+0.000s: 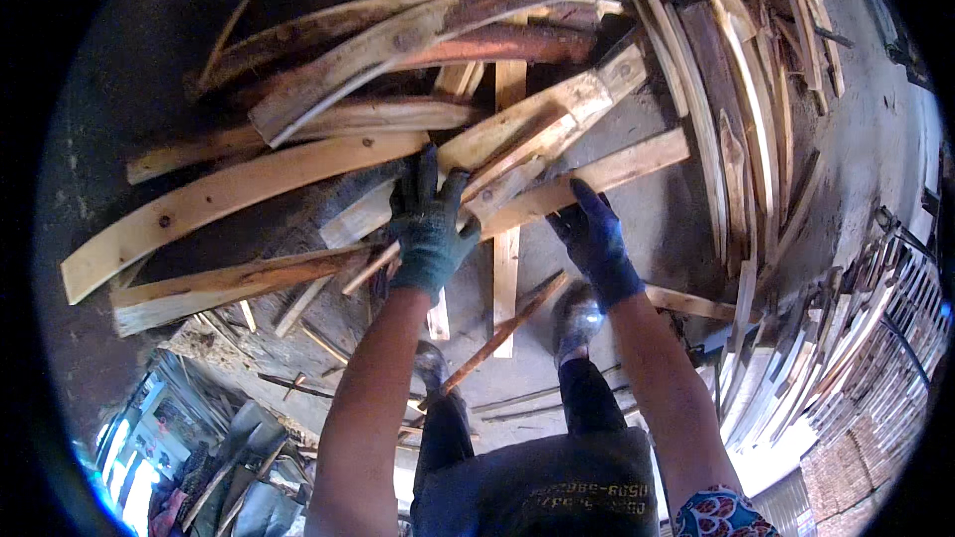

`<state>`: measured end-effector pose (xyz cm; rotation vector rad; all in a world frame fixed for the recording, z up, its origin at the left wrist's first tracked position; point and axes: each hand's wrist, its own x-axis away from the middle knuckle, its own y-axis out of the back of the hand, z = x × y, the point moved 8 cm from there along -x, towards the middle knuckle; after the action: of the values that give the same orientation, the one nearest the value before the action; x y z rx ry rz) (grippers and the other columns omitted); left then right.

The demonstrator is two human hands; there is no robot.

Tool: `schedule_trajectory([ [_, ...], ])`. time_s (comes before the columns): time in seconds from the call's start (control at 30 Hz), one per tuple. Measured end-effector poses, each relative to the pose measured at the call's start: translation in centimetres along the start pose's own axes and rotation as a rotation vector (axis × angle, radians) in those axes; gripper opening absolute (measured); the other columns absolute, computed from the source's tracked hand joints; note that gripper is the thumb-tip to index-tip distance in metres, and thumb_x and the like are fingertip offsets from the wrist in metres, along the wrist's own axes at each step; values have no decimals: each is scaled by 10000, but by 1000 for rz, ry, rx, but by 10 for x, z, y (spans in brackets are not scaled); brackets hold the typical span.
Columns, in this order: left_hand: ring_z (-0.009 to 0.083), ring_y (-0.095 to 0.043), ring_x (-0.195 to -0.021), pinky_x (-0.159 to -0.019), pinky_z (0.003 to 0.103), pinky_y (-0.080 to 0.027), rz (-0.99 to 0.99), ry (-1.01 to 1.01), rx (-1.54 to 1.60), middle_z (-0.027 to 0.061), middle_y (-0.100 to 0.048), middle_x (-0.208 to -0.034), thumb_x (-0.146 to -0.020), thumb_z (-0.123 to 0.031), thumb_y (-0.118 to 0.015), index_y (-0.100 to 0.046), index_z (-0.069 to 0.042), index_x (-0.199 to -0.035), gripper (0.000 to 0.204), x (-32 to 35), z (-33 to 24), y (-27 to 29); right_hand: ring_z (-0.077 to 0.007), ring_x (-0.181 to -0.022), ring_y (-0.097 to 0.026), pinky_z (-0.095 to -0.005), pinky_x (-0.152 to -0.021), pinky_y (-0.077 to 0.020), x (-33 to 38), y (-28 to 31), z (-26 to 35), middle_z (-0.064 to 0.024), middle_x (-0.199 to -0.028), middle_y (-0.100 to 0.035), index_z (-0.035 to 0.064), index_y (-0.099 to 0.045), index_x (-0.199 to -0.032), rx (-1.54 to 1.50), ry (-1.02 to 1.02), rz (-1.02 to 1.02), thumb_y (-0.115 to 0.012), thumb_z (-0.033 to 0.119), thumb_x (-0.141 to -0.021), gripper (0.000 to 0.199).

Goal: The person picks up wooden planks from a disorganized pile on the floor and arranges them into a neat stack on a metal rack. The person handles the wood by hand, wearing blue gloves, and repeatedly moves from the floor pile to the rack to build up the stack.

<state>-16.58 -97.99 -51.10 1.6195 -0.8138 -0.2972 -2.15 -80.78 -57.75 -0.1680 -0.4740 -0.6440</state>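
Pale sawn wood fills the view, and the piece in hand is a light plank [557,189] that slants from lower left up to upper right across the pile. The left hand [430,229], in a dark green glove, lies flat on its lower end with fingers spread and pointing up the picture; its grip is open, pressing rather than wrapped. The right hand [594,234], in a dark blue glove, sits just beside the plank's underside near the middle, fingers reaching up to the wood; the edge hides the fingertips, so I cannot tell whether they curl round it.

So the plank's long axis runs diagonally away from both hands toward the upper right, with the left hand nearer its low end and the right hand nearer its centre. A second plank [542,119] crosses close above it, seemingly touching, and a narrow upright batten [507,268] passes beneath between the two hands.

Further out, long curved offcuts [239,189] fan to the left, and a dense stack of thin strips [756,119] crowds the right. Open room lies on the grey concrete floor [657,239] to the right of the right hand, and below it, around the person's shoes [577,318].
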Motion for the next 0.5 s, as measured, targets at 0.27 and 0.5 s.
schedule_trajectory([
  [0.27, 364, -570, -716, -633, 451, -438, 118, 0, 532, 144, -586, -754, -701, -154, -652, -550, -91, -886, 220, 82, -14, 19, -191, -872, -576, -298, -738, -493, 128, 21, 38, -95, -1016, -573, 4, -554, -1077, 49, -543, 25, -608, 180, -845, 296],
  [0.5, 286, -605, -683, -613, 370, -481, 330, 387, 569, 119, -617, -834, -814, -169, -616, -549, -68, -969, 197, 184, 20, 40, -194, -923, -582, -306, -807, -488, 196, 172, 146, -109, -1046, -595, -18, -526, -1118, 40, -394, -372, -551, 101, -872, 274],
])
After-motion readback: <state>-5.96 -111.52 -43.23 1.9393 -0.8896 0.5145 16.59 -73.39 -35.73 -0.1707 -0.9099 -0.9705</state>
